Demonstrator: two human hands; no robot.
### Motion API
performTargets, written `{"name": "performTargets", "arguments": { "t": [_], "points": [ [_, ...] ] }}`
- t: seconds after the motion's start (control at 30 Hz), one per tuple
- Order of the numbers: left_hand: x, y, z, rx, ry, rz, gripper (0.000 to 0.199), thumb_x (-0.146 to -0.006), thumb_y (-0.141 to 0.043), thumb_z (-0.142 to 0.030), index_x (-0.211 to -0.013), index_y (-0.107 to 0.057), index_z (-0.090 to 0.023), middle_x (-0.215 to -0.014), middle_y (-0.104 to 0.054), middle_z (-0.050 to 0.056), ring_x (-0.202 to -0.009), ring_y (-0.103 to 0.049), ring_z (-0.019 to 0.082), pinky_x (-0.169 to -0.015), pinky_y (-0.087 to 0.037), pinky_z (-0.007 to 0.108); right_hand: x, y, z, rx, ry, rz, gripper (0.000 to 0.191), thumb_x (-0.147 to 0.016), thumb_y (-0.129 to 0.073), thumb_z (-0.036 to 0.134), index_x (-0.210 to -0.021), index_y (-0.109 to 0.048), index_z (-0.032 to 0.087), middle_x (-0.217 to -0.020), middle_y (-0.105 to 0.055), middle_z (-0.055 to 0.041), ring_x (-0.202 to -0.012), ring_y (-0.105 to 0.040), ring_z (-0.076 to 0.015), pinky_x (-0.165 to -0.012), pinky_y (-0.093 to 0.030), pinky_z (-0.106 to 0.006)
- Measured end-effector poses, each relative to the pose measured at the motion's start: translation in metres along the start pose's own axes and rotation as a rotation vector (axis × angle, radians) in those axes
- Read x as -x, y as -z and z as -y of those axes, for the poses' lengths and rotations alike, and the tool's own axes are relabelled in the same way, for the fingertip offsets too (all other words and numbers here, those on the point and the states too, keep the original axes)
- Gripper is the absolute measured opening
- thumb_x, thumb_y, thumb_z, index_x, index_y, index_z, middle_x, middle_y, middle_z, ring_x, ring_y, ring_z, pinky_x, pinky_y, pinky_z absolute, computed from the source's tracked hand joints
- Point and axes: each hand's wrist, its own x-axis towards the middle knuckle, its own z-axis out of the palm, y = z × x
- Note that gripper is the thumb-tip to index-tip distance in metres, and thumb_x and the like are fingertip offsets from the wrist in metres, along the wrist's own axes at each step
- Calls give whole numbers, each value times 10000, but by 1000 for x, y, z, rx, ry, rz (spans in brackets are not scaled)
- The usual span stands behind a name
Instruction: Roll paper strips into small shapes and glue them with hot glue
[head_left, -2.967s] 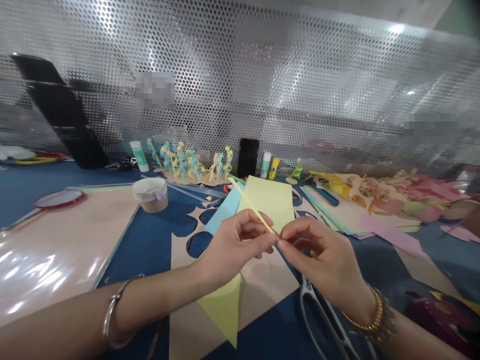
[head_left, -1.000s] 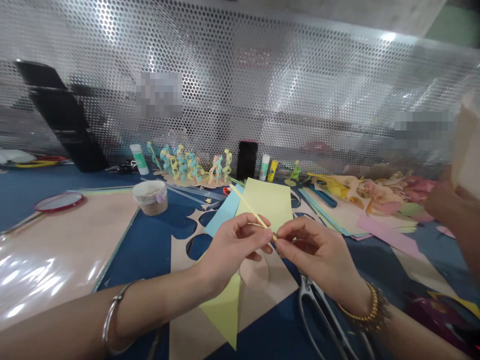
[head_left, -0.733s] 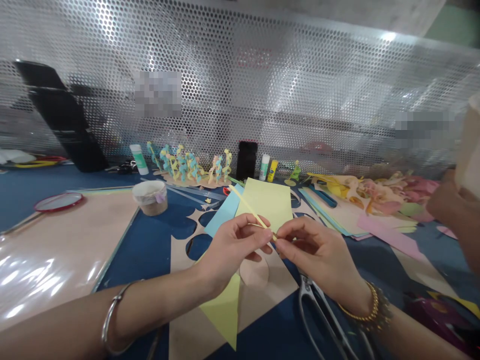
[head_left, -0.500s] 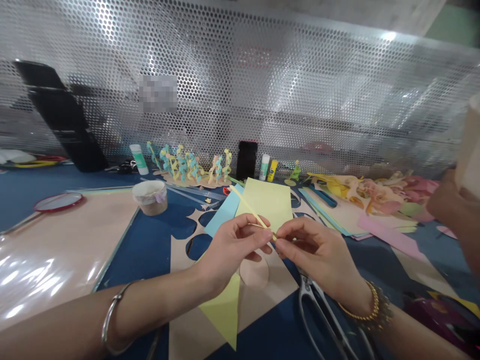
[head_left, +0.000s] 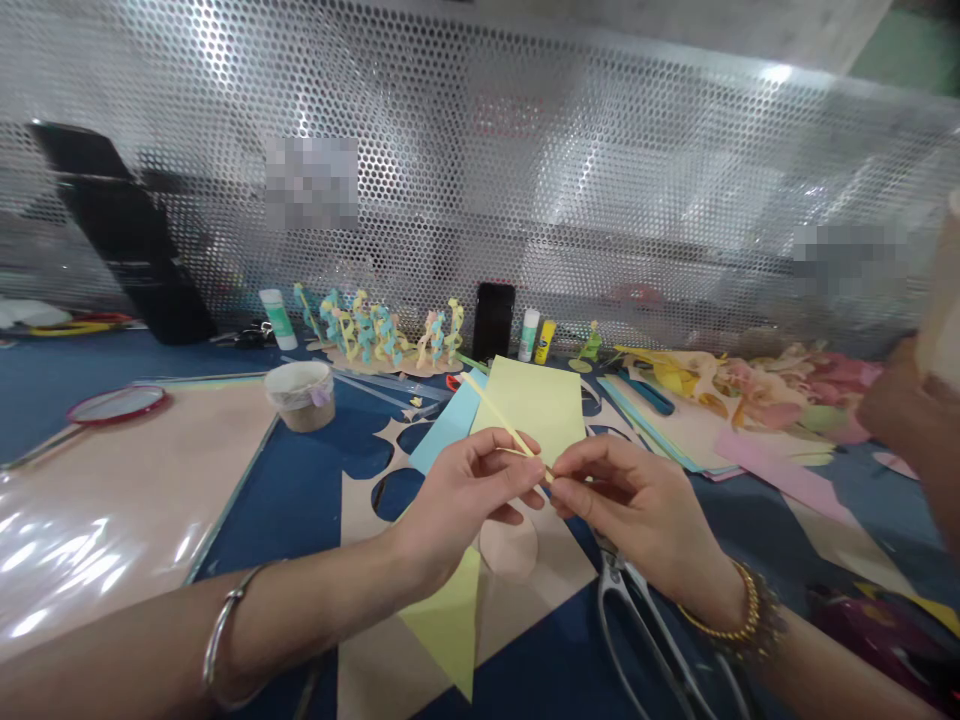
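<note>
A thin yellow paper strip [head_left: 496, 408] slants up and leftward from between my hands. My left hand [head_left: 480, 485] pinches it between thumb and fingers. Close beside it, my right hand [head_left: 626, 495] has thumb and forefinger closed on the strip's lower end, where the fingertips partly hide it. Beneath the hands are a peach paper circle [head_left: 510, 547], a yellow sheet [head_left: 529, 395], a blue sheet [head_left: 448, 425] and a peach sheet [head_left: 532, 620] with round cut-outs. Metal-handled scissors [head_left: 637, 620] rest below my right hand, their blades mostly covered.
Curly paper figures [head_left: 382, 330] stand at the back, near glue sticks [head_left: 529, 335] and a phone [head_left: 495, 315]. A paper cup [head_left: 300, 395] and magnifying glass [head_left: 118, 404] are at left. Paper scraps [head_left: 780, 390] pile up at right, where another person's arm [head_left: 911, 430] reaches in.
My hands and the paper strip hold almost the same position. The other person's arm at the right edge has shifted slightly.
</note>
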Motion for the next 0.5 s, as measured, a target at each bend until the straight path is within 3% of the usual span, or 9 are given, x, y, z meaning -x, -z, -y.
{"name": "performTargets", "arguments": {
  "t": [0.5],
  "points": [
    [-1,0,0,-132,-85,-21,189,-780,-704,-312,-834,-586,-174,-614,-616,-40,-614,-577,90,-550,-440,168,2,-3,3,101,-7,-60,34,-790,-667,233,-813,-641,235,-747,-660,14,-680,-649,-109,-574,-523,-173]
  ]
}}
